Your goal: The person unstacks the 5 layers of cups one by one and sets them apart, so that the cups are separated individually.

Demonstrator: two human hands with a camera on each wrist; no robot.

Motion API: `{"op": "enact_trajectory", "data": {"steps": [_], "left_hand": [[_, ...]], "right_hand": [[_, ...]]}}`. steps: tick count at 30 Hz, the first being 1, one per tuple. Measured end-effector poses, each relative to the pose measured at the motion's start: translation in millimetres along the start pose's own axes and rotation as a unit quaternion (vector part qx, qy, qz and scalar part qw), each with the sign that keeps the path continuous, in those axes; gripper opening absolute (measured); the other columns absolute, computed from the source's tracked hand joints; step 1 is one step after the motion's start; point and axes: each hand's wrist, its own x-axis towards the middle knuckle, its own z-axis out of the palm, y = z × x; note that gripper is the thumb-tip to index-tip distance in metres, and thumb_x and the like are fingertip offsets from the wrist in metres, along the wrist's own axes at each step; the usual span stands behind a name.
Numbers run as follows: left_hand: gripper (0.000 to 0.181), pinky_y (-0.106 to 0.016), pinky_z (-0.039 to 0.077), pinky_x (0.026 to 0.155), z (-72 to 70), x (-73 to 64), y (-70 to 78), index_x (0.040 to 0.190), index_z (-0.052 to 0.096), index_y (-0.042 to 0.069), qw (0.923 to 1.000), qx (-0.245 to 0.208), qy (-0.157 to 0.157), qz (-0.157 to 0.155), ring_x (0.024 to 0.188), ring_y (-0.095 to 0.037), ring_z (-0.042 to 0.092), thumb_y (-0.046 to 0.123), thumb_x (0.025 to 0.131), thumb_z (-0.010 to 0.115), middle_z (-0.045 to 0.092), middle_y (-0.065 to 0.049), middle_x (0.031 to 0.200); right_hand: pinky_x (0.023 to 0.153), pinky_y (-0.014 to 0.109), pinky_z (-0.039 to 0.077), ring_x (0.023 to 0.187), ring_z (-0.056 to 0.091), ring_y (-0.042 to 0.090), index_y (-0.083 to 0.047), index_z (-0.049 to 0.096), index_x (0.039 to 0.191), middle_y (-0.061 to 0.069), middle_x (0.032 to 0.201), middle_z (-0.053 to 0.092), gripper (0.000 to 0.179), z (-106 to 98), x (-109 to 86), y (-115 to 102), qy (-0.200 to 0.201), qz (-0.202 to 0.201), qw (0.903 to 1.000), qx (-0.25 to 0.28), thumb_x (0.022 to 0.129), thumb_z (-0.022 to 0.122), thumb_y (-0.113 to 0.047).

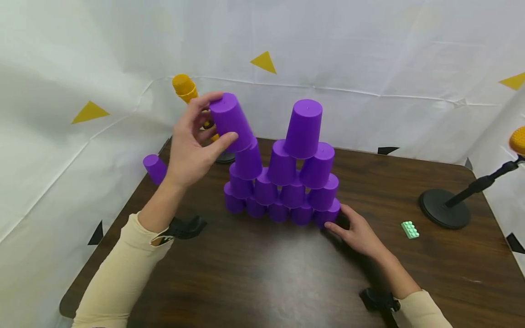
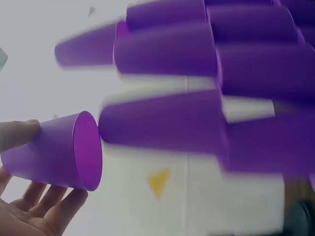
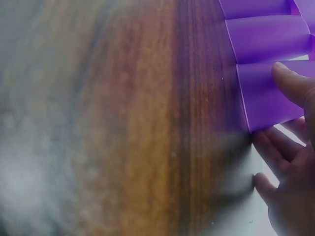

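Note:
Purple cups stand mouth-down in a stepped pyramid, the bottom row point(image 1: 279, 213) on the table. A single top cup point(image 1: 304, 130) rests across two cups of the row below. My left hand point(image 1: 190, 146) grips another cup point(image 1: 231, 120), thumb on one side and fingers on the other. That held cup tilts, mouth down, over the left cup point(image 1: 248, 160) of the third row; in the left wrist view its rim meets or nearly meets that cup's base. Low on the right, my right hand point(image 1: 358, 232) holds the end cup point(image 3: 266, 93) of the bottom row between thumb and fingers.
A lone purple cup point(image 1: 155, 168) stands at the table's left edge. Behind my left hand is a yellow microphone point(image 1: 184, 86); another microphone on a black stand point(image 1: 445, 208) is at the right. A mint-green toy brick point(image 1: 410, 229) lies on the dark wooden table point(image 1: 262, 273).

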Motion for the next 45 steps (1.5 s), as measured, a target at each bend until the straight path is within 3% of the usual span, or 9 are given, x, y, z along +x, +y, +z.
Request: {"op": "enact_trajectory", "data": {"steps": [3, 5, 9, 14, 19, 23, 26, 39, 45], "left_hand": [[0.060, -0.035, 0.054, 0.088, -31.3, -14.5, -15.8, 0.133, 0.055, 0.005, 0.9980, 0.011, 0.061, -0.014, 0.107, -0.028, 0.060, -0.009, 0.078, 0.075, 0.056, -0.015, 0.127], [0.059, -0.032, 0.055, 0.086, -53.1, -25.5, -34.5, 0.131, 0.055, 0.003, 0.9935, 0.036, 0.102, -0.035, 0.107, -0.027, 0.061, -0.009, 0.077, 0.075, 0.055, -0.015, 0.127], [0.057, -0.033, 0.055, 0.085, -90.8, -48.3, -89.2, 0.129, 0.056, 0.004, 0.9735, 0.136, 0.155, -0.098, 0.105, -0.027, 0.061, -0.002, 0.078, 0.079, 0.055, -0.010, 0.125], [0.055, -0.048, 0.053, 0.089, -117.3, -76.6, -150.6, 0.125, 0.056, 0.005, 0.9372, 0.261, 0.158, -0.170, 0.108, -0.032, 0.059, 0.004, 0.077, 0.083, 0.056, -0.013, 0.124], [0.054, -0.051, 0.052, 0.089, -123.0, -89.8, -184.6, 0.122, 0.058, 0.006, 0.9075, 0.353, 0.135, -0.183, 0.111, -0.038, 0.058, 0.004, 0.075, 0.084, 0.057, -0.020, 0.121], [0.054, -0.051, 0.050, 0.089, -121.5, -93.6, -197.5, 0.120, 0.059, 0.008, 0.8881, 0.397, 0.132, -0.191, 0.108, -0.037, 0.057, 0.007, 0.073, 0.086, 0.058, -0.019, 0.116], [0.054, -0.051, 0.048, 0.089, -120.8, -94.7, -203.1, 0.119, 0.059, 0.009, 0.8821, 0.406, 0.140, -0.195, 0.105, -0.036, 0.056, 0.008, 0.073, 0.086, 0.059, -0.018, 0.114], [0.056, -0.055, 0.041, 0.097, -122.7, -95.3, -208.4, 0.121, 0.059, 0.007, 0.8744, 0.424, 0.135, -0.193, 0.112, -0.038, 0.054, 0.007, 0.072, 0.086, 0.059, -0.018, 0.118], [0.055, -0.052, 0.046, 0.091, -124.7, -94.4, -200.0, 0.120, 0.058, 0.005, 0.8777, 0.420, 0.138, -0.185, 0.107, -0.037, 0.055, 0.004, 0.072, 0.086, 0.058, -0.020, 0.115]], "right_hand": [[0.103, 0.059, 0.036, 0.127, 0.049, 0.039, -0.003, 0.048, 0.139, 0.020, 0.135, 0.055, 0.060, 0.1, 0.2, -0.7, -0.001, 0.000, 1.0000, 0.003, 0.090, 0.073, -0.027], [0.103, 0.059, 0.036, 0.127, 0.048, 0.040, -0.002, 0.048, 0.139, 0.021, 0.135, 0.055, 0.060, -0.1, 0.1, -1.2, 0.000, 0.000, 1.0000, 0.003, 0.090, 0.073, -0.027], [0.103, 0.059, 0.036, 0.127, 0.049, 0.040, -0.002, 0.049, 0.139, 0.021, 0.134, 0.055, 0.059, -2.0, -0.7, -1.9, 0.004, 0.004, 1.0000, -0.001, 0.090, 0.073, -0.026], [0.103, 0.058, 0.036, 0.126, 0.050, 0.039, -0.003, 0.049, 0.139, 0.020, 0.134, 0.056, 0.059, -2.3, -0.5, -1.6, 0.002, 0.005, 1.0000, 0.003, 0.090, 0.073, -0.026], [0.103, 0.059, 0.037, 0.126, 0.050, 0.039, -0.004, 0.049, 0.139, 0.020, 0.134, 0.056, 0.060, -0.4, -1.8, -2.5, -0.003, 0.006, 1.0000, 0.005, 0.090, 0.073, -0.028], [0.102, 0.060, 0.037, 0.126, 0.049, 0.039, -0.004, 0.048, 0.140, 0.020, 0.134, 0.055, 0.061, -0.5, -2.4, -1.5, -0.004, 0.007, 1.0000, 0.003, 0.090, 0.073, -0.029], [0.103, 0.059, 0.036, 0.126, 0.049, 0.039, -0.004, 0.048, 0.140, 0.019, 0.135, 0.055, 0.061, -1.1, -2.4, -0.6, -0.005, 0.008, 1.0000, 0.002, 0.090, 0.073, -0.029], [0.104, 0.058, 0.035, 0.127, 0.048, 0.038, -0.005, 0.049, 0.140, 0.018, 0.135, 0.055, 0.060, -1.1, -2.0, -3.0, -0.009, 0.012, 0.9999, 0.008, 0.090, 0.073, -0.028], [0.104, 0.058, 0.036, 0.127, 0.049, 0.038, -0.004, 0.049, 0.140, 0.019, 0.135, 0.055, 0.060, -0.3, -1.0, -4.3, -0.013, 0.011, 0.9998, 0.009, 0.090, 0.073, -0.028]]}}
